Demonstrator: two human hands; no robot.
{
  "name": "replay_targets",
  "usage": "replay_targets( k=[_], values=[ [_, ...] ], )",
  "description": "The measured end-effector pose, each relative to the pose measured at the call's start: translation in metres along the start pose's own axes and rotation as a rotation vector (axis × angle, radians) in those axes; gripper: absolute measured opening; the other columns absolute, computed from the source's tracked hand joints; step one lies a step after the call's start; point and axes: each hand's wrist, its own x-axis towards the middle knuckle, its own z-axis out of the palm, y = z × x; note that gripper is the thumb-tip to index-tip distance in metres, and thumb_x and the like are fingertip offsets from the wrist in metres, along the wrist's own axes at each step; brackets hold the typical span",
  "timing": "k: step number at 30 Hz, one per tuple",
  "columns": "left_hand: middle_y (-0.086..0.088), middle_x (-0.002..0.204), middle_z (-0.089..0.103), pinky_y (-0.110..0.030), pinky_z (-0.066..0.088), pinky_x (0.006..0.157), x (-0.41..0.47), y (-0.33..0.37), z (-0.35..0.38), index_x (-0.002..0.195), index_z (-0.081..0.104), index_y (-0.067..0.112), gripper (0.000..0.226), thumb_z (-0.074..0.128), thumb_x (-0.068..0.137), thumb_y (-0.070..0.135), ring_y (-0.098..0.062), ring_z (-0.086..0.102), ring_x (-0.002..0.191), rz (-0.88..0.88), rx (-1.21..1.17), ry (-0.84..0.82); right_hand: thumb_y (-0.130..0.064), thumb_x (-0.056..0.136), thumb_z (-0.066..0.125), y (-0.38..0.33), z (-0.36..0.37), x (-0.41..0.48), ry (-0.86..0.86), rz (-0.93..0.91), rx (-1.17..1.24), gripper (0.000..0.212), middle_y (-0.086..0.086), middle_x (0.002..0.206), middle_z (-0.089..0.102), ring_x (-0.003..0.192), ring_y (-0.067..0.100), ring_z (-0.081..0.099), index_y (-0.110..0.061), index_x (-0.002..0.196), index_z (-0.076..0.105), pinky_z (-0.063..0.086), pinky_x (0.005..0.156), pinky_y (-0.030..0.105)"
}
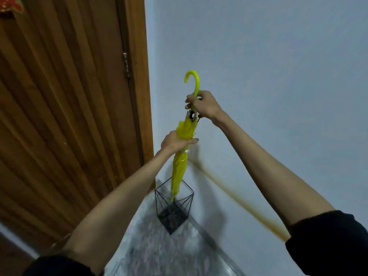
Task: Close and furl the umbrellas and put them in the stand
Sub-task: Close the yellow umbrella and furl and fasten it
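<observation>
A closed, furled yellow umbrella (pixel 180 168) hangs nearly upright with its hook handle on top. Its tip reaches down inside the rim of a black wire stand (pixel 186 204) on the floor by the wall. My left hand (pixel 176 141) is wrapped around the furled canopy near its upper end. My right hand (pixel 203 105) grips the shaft just below the hook, above the rib ends.
A ribbed wooden door (pixel 65 116) with its frame fills the left side. A pale wall (pixel 268 76) is on the right, with a brownish skirting strip (pixel 235 198) running along its base. Grey speckled floor (pixel 159 250) lies under the stand.
</observation>
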Motion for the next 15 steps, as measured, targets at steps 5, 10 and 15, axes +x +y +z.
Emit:
replay_targets(
  k=[5, 10, 15],
  values=[
    [-0.002, 0.100, 0.071, -0.040, 0.057, 0.083, 0.079, -0.051, 0.004, 0.098, 0.067, 0.027, 0.073, 0.077, 0.038, 0.068, -0.023, 0.067, 0.093, -0.126, 0.036, -0.158, -0.019, 0.095, 0.048, 0.031, 0.038, 0.069, -0.061, 0.121, 0.025, 0.013, 0.005, 0.079, 0.075, 0.070, 0.018, 0.067, -0.016, 0.089, 0.059, 0.059, 0.066, 0.036],
    [-0.010, 0.111, 0.067, -0.033, 0.052, 0.076, 0.129, -0.123, 0.032, 0.116, 0.060, 0.010, 0.075, 0.081, 0.060, 0.056, -0.028, 0.065, 0.098, -0.243, 0.140, -0.238, -0.021, 0.097, 0.040, 0.094, 0.096, 0.116, -0.141, 0.233, 0.009, 0.020, 0.010, 0.074, 0.074, 0.068, 0.024, 0.066, -0.010, 0.091, 0.055, 0.059, 0.069, 0.041],
    [-0.013, 0.133, 0.054, -0.042, 0.049, 0.095, 0.168, -0.197, 0.066, 0.136, 0.044, 0.004, 0.094, 0.083, 0.063, 0.049, -0.030, 0.055, 0.118, -0.345, 0.141, -0.186, -0.022, 0.096, 0.044, 0.170, 0.154, 0.145, -0.208, 0.291, -0.052, 0.018, 0.003, 0.080, 0.072, 0.073, 0.023, 0.067, -0.013, 0.094, 0.059, 0.051, 0.064, 0.036]
  ],
)
